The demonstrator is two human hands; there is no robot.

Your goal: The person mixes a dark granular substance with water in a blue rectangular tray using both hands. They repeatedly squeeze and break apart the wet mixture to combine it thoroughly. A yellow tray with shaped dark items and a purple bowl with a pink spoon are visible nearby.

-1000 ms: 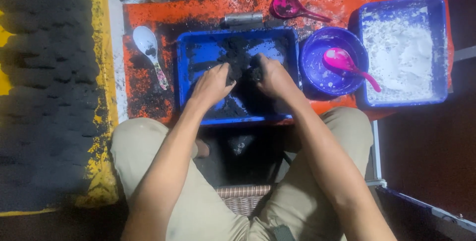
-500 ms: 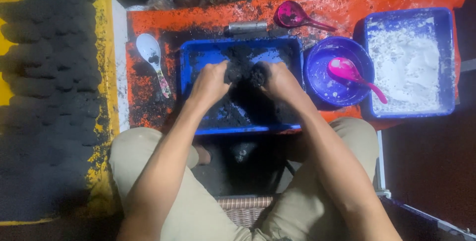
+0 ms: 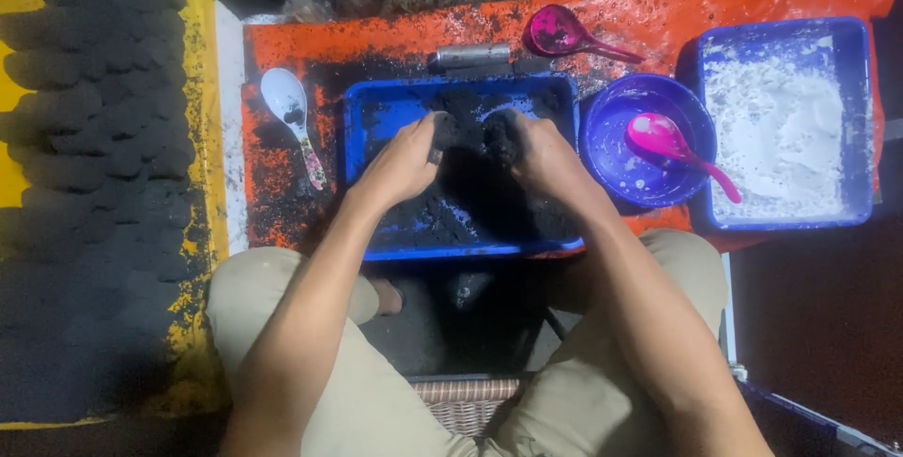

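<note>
Both our left hand [image 3: 403, 167] and right hand [image 3: 544, 164] curl half-closed into the black mix [image 3: 470, 128] at the blue tray's [image 3: 376, 114] far edge.

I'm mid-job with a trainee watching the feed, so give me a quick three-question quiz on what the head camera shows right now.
1. True or false: both hands are down in the black powder inside the middle blue tray.
2. Which thing lies inside the round purple bowl? A) a white spoon B) a pink spoon C) a metal tube
3. What fills the blue tray at the far right?

Key
1. True: the left hand and right hand both press into the black powder in the middle blue tray.
2. B: a pink spoon lies in the purple bowl; the white spoon lies on the orange sheet.
3. White powder, in the right blue tray.
</note>
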